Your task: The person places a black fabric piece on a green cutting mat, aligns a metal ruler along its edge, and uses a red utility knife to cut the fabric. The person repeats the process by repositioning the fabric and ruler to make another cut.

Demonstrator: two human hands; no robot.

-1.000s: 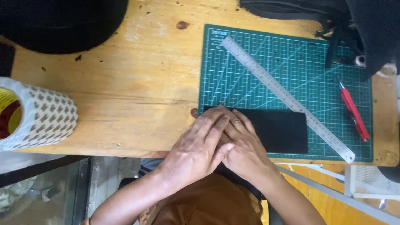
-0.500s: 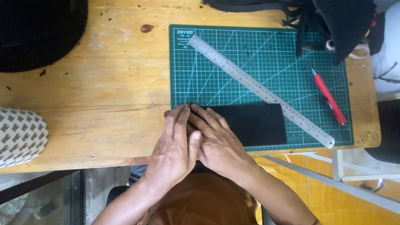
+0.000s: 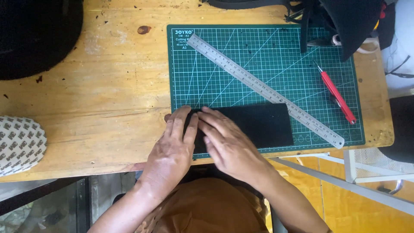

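A flat black rectangular sheet (image 3: 263,125) lies along the near edge of a green cutting mat (image 3: 241,51) on a wooden table (image 3: 108,86). My left hand (image 3: 174,146) rests flat on the sheet's left end, fingers straight and close together. My right hand (image 3: 228,144) lies beside it, palm down, fingers spread over the sheet's left half. Both hands press on the sheet and grip nothing. A long steel ruler (image 3: 263,88) lies diagonally across the mat, its lower end just past the sheet's far right corner.
A red utility knife (image 3: 336,92) lies on the mat's right side. Black bags or fabric (image 3: 345,21) crowd the far right corner. A dark round object (image 3: 34,34) sits far left, and a patterned roll (image 3: 19,144) near left. The table's near edge is at my body.
The view has shifted, so everything sits further left and nearer. My hands have parted slightly and lie flatter on the sheet's left end. The sheet, ruler and knife stay put.
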